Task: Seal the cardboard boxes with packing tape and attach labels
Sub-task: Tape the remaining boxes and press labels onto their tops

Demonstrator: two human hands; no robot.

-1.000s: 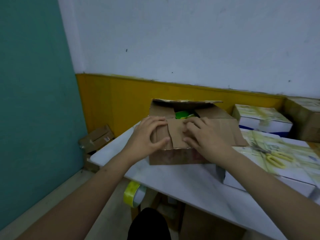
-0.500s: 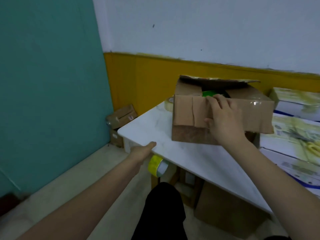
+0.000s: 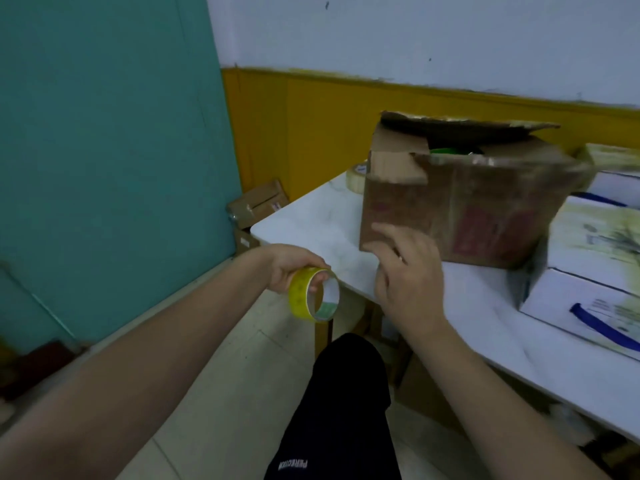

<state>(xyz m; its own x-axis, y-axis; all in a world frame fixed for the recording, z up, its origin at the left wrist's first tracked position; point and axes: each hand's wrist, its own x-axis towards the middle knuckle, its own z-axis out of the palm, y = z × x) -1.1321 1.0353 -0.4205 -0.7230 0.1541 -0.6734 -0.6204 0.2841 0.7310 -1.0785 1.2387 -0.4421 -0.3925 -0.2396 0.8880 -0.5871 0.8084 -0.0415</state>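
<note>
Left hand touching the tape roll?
Touching. Head view: the left hand grips the yellow tape roll, fingers curled over its top rim.

matt cardboard box point(image 3: 460, 206), glossy tape roll point(image 3: 313, 294).

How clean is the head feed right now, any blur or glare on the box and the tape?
Head view: dim, flat light; the cardboard box is smeared by motion blur, its red print unreadable, with faint sheen along its top edge. The yellow tape roll in the left hand is sharper. The right hand is slightly soft. Wide-angle bending at the edges.
</note>
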